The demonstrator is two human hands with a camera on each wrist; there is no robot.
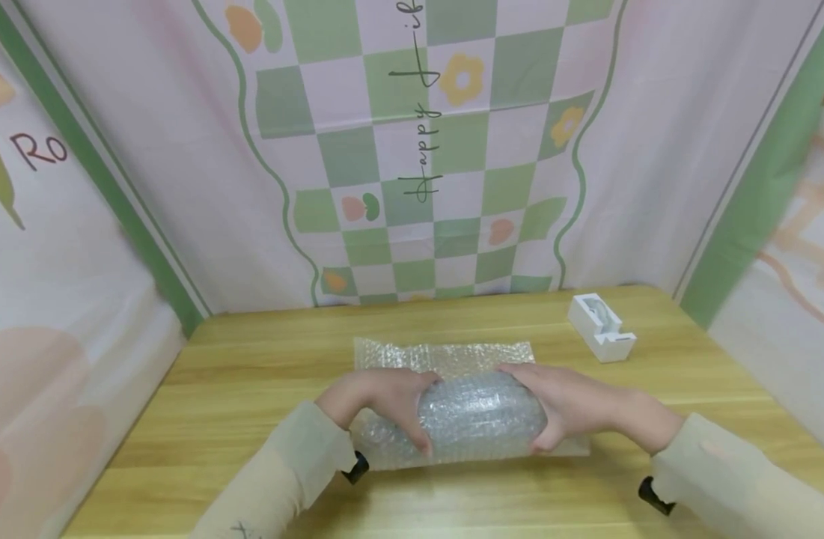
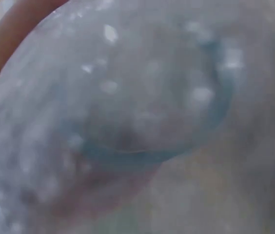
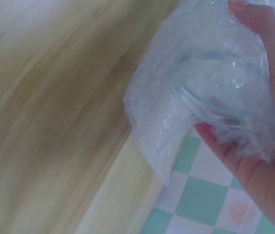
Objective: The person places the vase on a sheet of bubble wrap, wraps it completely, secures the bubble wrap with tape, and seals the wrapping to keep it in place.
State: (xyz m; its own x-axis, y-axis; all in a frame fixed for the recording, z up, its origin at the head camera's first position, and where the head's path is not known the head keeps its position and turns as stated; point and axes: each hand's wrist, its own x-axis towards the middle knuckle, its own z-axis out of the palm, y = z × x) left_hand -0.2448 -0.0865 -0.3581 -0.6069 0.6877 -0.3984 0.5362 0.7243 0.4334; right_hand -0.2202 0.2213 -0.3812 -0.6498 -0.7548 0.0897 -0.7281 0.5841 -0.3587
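A rolled bundle of bubble wrap [image 1: 482,415] lies across the table in front of me. My left hand [image 1: 393,397] grips its left end, thumb toward me and fingers over the far side. Around the right end curls my right hand [image 1: 568,403]. Through the plastic, the right wrist view shows the curved rim of a clear glass vessel [image 3: 203,105]; its exact kind is hidden. A bluish ring [image 2: 142,157] shows, blurred, inside the wrap in the left wrist view. A flat part of the bubble wrap sheet [image 1: 452,355] extends behind the bundle.
A white tape dispenser [image 1: 600,329] with a roll of clear tape stands at the back right of the wooden table [image 1: 263,389]. Behind the table hangs a green-and-white checked curtain [image 1: 425,150], with printed cloth on both sides.
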